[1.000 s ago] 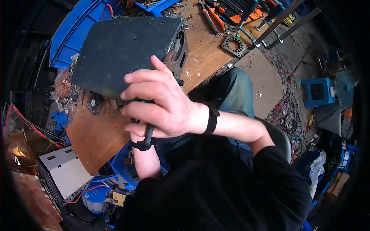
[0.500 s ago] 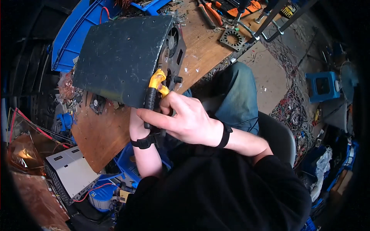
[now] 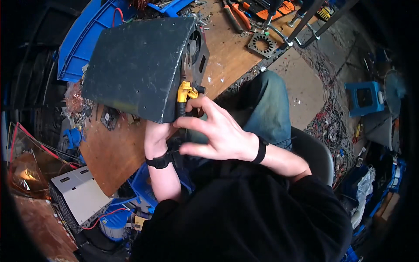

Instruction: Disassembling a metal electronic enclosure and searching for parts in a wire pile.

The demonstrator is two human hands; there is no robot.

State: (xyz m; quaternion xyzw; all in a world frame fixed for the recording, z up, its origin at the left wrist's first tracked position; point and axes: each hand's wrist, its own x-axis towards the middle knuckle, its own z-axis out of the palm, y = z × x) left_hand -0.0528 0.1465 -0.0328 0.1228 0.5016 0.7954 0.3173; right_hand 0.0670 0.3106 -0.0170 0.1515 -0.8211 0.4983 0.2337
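Note:
A dark, scratched metal case [image 3: 135, 65] stands tilted over the bench, with a fan [image 3: 194, 46] in its right end panel. Yellow-and-black handled pliers [image 3: 186, 91] point up along that panel, their grey jaws against it. My right hand [image 3: 222, 131] is at the plier handles, fingers loosely spread, the uppermost finger against the yellow grip. My left hand [image 3: 156, 133] reaches under the case's near edge; its fingers are hidden there. Both wrists wear black straps.
On the wooden bench [image 3: 231, 61] lie a square fan frame [image 3: 262, 45], orange-handled pliers [image 3: 238, 17] and clamps [image 3: 301, 37]. A blue crate [image 3: 80, 48] stands behind the case. Tangled cables [image 3: 325, 126] cover the floor at right, near a blue stool [image 3: 365, 98].
My right hand has loosened its closed grip, its fingers now spread. The pliers have shifted slightly right and lower against the panel. The left forearm has moved only a little.

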